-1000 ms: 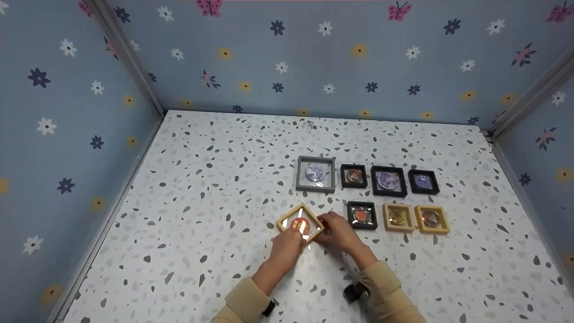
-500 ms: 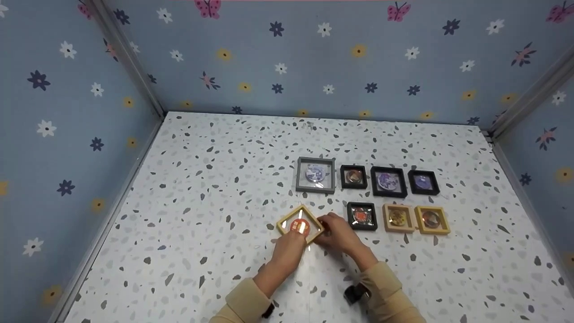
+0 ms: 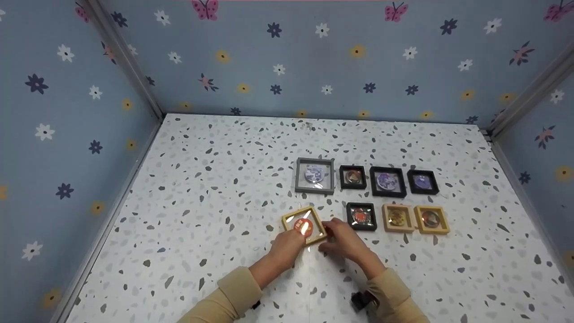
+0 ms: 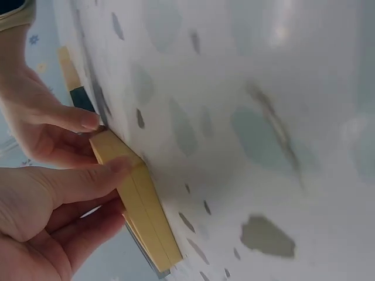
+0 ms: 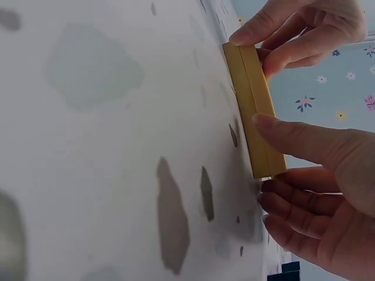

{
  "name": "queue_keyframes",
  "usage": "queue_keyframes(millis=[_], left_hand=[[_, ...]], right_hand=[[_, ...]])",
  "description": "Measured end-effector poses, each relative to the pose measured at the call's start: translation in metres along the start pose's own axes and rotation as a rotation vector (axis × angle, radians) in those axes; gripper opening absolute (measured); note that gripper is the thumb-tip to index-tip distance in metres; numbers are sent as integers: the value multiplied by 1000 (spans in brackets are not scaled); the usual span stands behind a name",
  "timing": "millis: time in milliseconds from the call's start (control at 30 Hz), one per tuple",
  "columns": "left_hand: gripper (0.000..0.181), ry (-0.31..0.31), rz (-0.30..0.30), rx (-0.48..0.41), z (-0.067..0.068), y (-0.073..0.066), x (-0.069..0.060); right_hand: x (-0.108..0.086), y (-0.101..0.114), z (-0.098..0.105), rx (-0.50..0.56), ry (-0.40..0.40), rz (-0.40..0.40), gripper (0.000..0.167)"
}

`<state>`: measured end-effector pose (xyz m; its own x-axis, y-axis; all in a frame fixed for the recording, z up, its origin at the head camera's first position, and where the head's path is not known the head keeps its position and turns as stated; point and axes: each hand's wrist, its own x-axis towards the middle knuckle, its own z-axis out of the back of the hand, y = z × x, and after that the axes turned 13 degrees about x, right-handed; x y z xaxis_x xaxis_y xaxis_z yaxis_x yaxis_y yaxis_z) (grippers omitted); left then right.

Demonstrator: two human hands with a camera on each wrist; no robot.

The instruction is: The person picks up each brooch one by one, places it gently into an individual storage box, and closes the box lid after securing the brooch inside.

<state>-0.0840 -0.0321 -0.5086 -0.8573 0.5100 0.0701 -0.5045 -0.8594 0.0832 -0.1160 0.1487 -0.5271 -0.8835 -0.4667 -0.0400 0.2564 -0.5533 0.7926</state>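
Observation:
A square yellow display frame [image 3: 297,212] with a clear middle and a round red-and-gold disc [image 3: 303,227] inside is tilted off the table in the head view. My left hand [image 3: 287,246] pinches its near left corner, thumb against the side wall in the left wrist view. At the right corner is my right hand [image 3: 345,240]; its thumb presses the frame's side [image 5: 249,111] in the right wrist view, and the fingers curl by the end. The far side of the frame is hidden by the fingers in both wrist views.
Right of the hands lie a black frame [image 3: 348,217], a beige frame [image 3: 387,218] and a yellow frame [image 3: 445,220]. Behind them stand a grey frame [image 3: 299,176] and several black frames [image 3: 373,182]. Flower-patterned walls [image 3: 287,58] enclose the speckled white table [image 3: 202,193].
The yellow frame has turned and shifted slightly right in my hands. My right thumb has spread away from the fingers. The other frames have stayed in place.

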Motion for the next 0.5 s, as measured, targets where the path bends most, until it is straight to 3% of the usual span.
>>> queue_keyframes(millis=[133,333,500], left_hand=[[9,-12,-74,-47,-2,8,4],[11,-144,-176,-73,-7,18,12],[14,-150,-141,-241,-12,24,23]], right_hand=[[-7,0,2,-40,1,-9,56],[-20,0,7,-119,-2,27,57],[-33,0,13,-136,-17,41,61]])
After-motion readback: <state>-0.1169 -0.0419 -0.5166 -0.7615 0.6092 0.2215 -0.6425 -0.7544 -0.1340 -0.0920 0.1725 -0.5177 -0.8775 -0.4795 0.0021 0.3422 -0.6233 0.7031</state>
